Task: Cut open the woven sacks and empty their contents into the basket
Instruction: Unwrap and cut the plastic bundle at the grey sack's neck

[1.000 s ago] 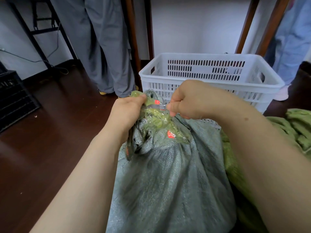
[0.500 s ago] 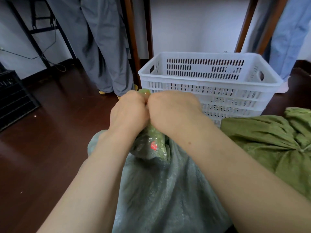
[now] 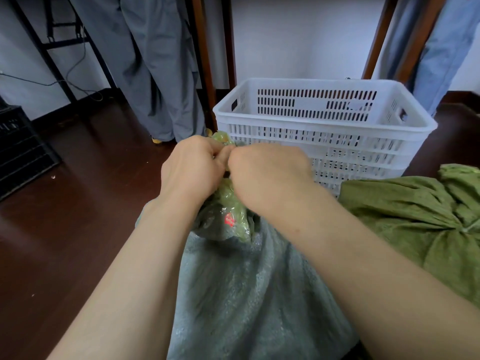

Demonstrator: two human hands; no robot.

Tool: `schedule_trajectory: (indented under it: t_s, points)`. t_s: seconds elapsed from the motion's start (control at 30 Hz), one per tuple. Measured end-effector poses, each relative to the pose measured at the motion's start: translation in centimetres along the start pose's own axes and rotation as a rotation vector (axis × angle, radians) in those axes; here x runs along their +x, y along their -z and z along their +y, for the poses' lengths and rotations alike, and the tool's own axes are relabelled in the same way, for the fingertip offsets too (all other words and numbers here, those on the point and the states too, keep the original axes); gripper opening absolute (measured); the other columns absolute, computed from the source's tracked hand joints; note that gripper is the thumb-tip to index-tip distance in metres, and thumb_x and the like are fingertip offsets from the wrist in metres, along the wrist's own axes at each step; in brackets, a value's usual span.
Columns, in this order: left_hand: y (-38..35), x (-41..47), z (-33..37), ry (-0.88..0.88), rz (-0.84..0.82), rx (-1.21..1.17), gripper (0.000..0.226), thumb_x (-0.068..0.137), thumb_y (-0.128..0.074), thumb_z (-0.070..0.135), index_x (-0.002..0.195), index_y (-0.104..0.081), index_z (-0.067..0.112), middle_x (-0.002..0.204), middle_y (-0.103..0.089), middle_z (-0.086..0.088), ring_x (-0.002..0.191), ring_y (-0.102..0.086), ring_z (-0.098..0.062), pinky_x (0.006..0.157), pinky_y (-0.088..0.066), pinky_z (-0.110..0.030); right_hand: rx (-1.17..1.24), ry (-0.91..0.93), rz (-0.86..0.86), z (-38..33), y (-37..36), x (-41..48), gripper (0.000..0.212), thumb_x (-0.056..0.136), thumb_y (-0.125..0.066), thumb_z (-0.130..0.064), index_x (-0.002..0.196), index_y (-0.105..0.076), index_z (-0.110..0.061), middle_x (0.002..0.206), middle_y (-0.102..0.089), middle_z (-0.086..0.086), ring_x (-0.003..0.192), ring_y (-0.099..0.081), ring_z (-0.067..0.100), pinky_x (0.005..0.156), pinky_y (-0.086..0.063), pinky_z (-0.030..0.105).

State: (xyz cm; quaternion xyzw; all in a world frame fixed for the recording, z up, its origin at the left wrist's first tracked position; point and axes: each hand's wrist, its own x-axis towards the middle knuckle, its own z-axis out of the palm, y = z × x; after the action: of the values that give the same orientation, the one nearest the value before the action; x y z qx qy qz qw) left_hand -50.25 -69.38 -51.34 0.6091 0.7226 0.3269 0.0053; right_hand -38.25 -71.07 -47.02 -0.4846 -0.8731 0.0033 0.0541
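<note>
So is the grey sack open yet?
Shut: the grey sack has its neck bunched, gripped by the left hand and right hand; no contents show.

Dark floor [image 3: 65, 229], grey sack [image 3: 246, 294], green sack [image 3: 415, 216], basket [image 3: 324, 127]

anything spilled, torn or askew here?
Nothing stands out. The left hand and right hand both grip the bunched neck of the grey sack, which shows no tear. The green sack beside it is tied shut. The white basket stands upright. A few pale specks on the dark floor are too small to identify.
</note>
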Motion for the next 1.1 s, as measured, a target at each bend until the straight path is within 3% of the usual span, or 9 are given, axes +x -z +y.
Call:
schedule_trajectory:
  t_s: [0.13,0.23,0.33,0.5,0.63,0.7,0.8,1.0,1.1]
  points:
    - [-0.2,0.1,-0.7,0.037,-0.050,0.028,0.031,0.093,-0.054,0.035,0.075,-0.069,0.014,0.075,-0.060,-0.006,0.080,-0.053,-0.030,0.061,-0.040,-0.035,-0.016,0.025,-0.054,-1.0,-1.4,0.5,0.042,0.089,-0.043,0.001,0.130,-0.047,-0.010,0.073,-0.042,0.003,0.052,-0.024,0.015,0.045,-0.022,0.028]
    - [-0.2,0.2,-2.3,0.109,-0.037,-0.012,0.038,0.092,-0.056,0.042,0.072,-0.068,0.011,0.069,-0.060,-0.005,0.078,-0.056,-0.028,0.063,-0.046,-0.038,-0.011,0.038,-0.070,-0.8,-1.2,0.1,0.011,0.090,-0.044,-0.003,0.085,-0.045,-0.013,0.066,-0.035,0.000,0.053,-0.027,0.013,0.046,-0.022,0.026]
    - [-0.3,0.2,-2.8,0.148,-0.022,-0.036,0.039,0.091,-0.058,0.043,0.077,-0.071,0.008,0.073,-0.064,-0.008,0.080,-0.059,-0.029,0.071,-0.052,-0.042,-0.013,0.029,-0.135,-0.3,-0.3,-0.2,0.033,0.090,-0.044,-0.004,0.065,-0.026,-0.016,0.066,-0.034,-0.003,0.055,-0.030,0.013,0.047,-0.021,0.026]
    - [-0.5,0.6,-2.3,0.138,0.002,-0.053,0.039,0.091,-0.058,0.043,0.078,-0.072,0.009,0.075,-0.066,-0.009,0.081,-0.060,-0.029,0.073,-0.052,-0.045,-0.017,-0.021,-0.089,-0.3,-0.8,-0.1,0.026,0.089,-0.048,-0.005,0.069,-0.033,-0.012,0.068,-0.039,0.000,0.055,-0.033,0.016,0.048,-0.023,0.026]
    - [-1.0,0.5,-1.4,0.092,-0.047,-0.051,0.028,0.089,-0.062,0.043,0.082,-0.075,0.019,0.080,-0.068,-0.007,0.084,-0.060,-0.030,0.071,-0.051,-0.039,0.025,-0.018,-0.125,-1.5,-2.2,0.4,0.033,0.089,-0.047,-0.003,0.121,-0.053,-0.012,0.096,-0.059,0.006,0.077,-0.053,0.022,0.057,-0.032,0.032]
    - [-1.1,0.4,-2.1,0.122,-0.015,-0.037,0.031,0.089,-0.061,0.042,0.079,-0.074,0.016,0.077,-0.066,-0.007,0.084,-0.060,-0.030,0.072,-0.052,-0.042,0.036,0.001,-0.111,-1.1,-2.3,0.5,0.016,0.089,-0.044,-0.004,0.092,-0.056,-0.013,0.076,-0.049,0.002,0.061,-0.039,0.016,0.051,-0.027,0.029]
    - [-0.8,0.2,-3.7,0.215,0.044,-0.032,0.036,0.089,-0.061,0.044,0.078,-0.072,0.012,0.077,-0.068,-0.005,0.085,-0.061,-0.029,0.075,-0.052,-0.043,0.016,0.016,-0.157,-0.2,-2.0,0.4,0.034,0.093,-0.044,-0.008,0.063,-0.031,-0.017,0.064,-0.035,-0.002,0.054,-0.032,0.014,0.047,-0.023,0.025]
    - [-1.0,0.6,-4.7,0.289,0.089,-0.185,0.033,0.087,-0.063,0.044,0.072,-0.071,0.016,0.077,-0.070,-0.005,0.085,-0.064,-0.029,0.079,-0.053,-0.043,0.117,0.004,-0.203,1.6,-1.7,0.9,0.029,0.097,-0.049,-0.019,0.069,-0.050,-0.013,0.066,-0.046,0.000,0.060,-0.045,0.017,0.065,-0.044,0.030]
    - [-0.8,0.8,-5.0,0.313,0.080,-0.384,0.028,0.085,-0.068,0.041,0.067,-0.072,0.020,0.073,-0.071,-0.004,0.078,-0.065,-0.023,0.082,-0.054,-0.044,0.492,-0.094,-0.371,4.2,-1.0,1.2,0.022,0.097,-0.053,-0.024,0.088,-0.067,-0.011,0.062,-0.052,-0.001,0.048,-0.042,0.010,0.043,-0.038,0.018]
